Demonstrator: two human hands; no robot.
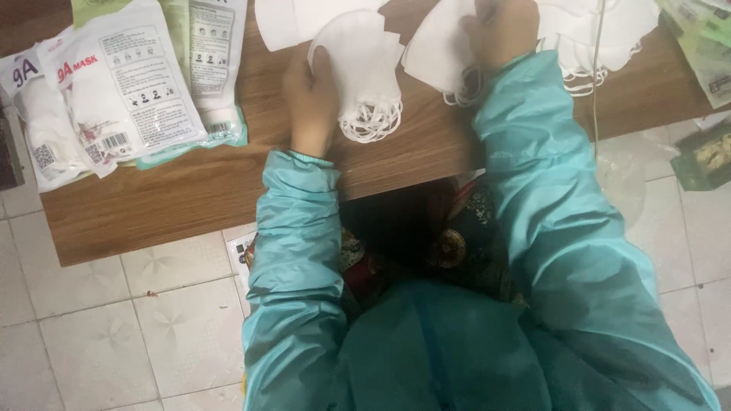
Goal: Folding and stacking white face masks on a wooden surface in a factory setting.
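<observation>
Your left hand (311,95) grips a stack of white folded masks (358,65), fingers wrapped on its left edge, ear loops (371,122) hanging off the bottom. Your right hand (499,30) is closed on a second white mask pile (438,53), near the top edge. Both stacks sit on the low wooden table (190,198), close together. Sealed mask packets (114,84) lie at the table's left end. More loose masks (601,34) just right of your right hand.

At twelve o'clock, the mask pile (601,30) is cut by the top edge; the right hand (499,30) is blurred, its fingertips cropped.
</observation>
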